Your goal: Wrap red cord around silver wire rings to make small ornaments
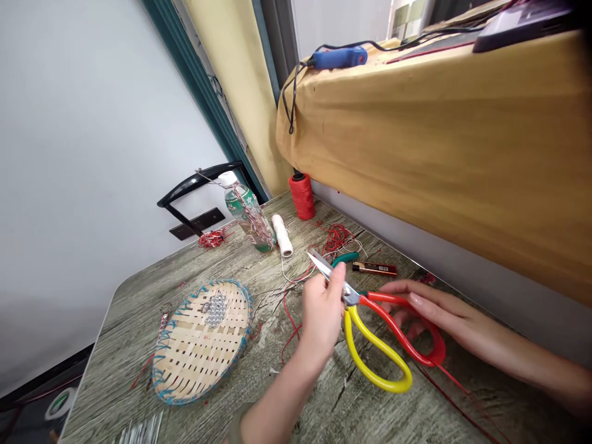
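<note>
One woven tray [194, 364] w/ silvery bits [216, 309]; btl [237, 198] capped; L hand [322, 311] grips scissors [352, 298].

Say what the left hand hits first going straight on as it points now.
Probably the green-handled tool, just ahead of the left hand, then the tangled red thread beyond. Height is hard to judge from one view, so it might pass above both.

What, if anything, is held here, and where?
The left hand holds the scissors near the pivot; the right hand is at the red handle, its grip unclear.
</note>
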Action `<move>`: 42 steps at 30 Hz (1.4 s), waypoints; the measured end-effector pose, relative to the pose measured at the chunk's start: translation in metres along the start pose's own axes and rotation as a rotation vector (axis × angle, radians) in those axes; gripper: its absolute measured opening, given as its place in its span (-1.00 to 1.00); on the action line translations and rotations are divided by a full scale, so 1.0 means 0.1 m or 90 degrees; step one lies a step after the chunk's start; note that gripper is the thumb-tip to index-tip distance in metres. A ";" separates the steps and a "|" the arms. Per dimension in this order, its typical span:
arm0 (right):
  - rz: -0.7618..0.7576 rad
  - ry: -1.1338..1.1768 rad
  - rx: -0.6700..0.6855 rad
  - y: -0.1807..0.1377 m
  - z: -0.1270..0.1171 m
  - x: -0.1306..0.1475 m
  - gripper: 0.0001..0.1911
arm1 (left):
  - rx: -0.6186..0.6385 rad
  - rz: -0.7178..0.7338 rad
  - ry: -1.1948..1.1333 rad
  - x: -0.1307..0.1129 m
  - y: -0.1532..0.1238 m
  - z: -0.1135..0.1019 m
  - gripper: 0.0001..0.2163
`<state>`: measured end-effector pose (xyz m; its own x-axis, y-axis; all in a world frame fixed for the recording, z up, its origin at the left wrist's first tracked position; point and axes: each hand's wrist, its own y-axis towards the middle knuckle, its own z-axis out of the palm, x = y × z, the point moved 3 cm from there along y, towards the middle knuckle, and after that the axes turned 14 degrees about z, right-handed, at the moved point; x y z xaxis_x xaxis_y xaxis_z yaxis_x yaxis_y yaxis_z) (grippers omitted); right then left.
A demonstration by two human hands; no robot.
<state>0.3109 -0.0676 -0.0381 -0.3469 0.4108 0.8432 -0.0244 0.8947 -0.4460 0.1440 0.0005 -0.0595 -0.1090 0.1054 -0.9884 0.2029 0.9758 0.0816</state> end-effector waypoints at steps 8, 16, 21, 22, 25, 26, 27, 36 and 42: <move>0.109 0.081 0.092 0.09 0.11 -0.54 -0.62 | 0.230 -0.053 0.097 0.11 -0.15 -0.19 -0.66; -0.088 -0.254 -0.129 0.05 -0.06 -0.54 -0.72 | 0.132 -0.002 0.376 -0.09 -0.16 -1.06 -0.88; -0.211 -0.356 -0.187 0.03 -0.02 -0.44 -0.77 | 0.177 0.025 0.458 0.01 -0.25 -0.89 -0.92; -0.232 -0.363 -0.204 0.04 -0.02 -0.43 -0.78 | 0.183 0.032 0.467 0.05 -0.25 -0.83 -0.92; -0.282 -0.372 -0.235 0.07 0.00 -0.36 -0.80 | 0.179 0.043 0.485 0.16 -0.23 -0.69 -0.86; -0.293 -0.369 -0.226 0.08 0.02 -0.32 -0.82 | 0.176 0.044 0.488 0.18 -0.21 -0.66 -0.86; -0.307 -0.362 -0.212 0.09 0.05 -0.27 -0.84 | 0.176 0.043 0.489 0.21 -0.20 -0.64 -0.87; -0.226 -0.099 0.025 0.38 0.38 0.42 -0.86 | 0.097 0.045 0.300 0.10 -0.08 -0.68 -0.86; -0.171 0.025 0.248 0.55 0.64 0.93 -0.62 | -0.098 0.133 0.093 -0.48 -0.02 -0.84 -0.87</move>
<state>0.2174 0.0085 -0.0030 -0.2446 0.1866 0.9515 -0.4605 0.8412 -0.2833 0.0667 0.0099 -0.0017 -0.2216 0.3230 -0.9201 0.0870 0.9463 0.3113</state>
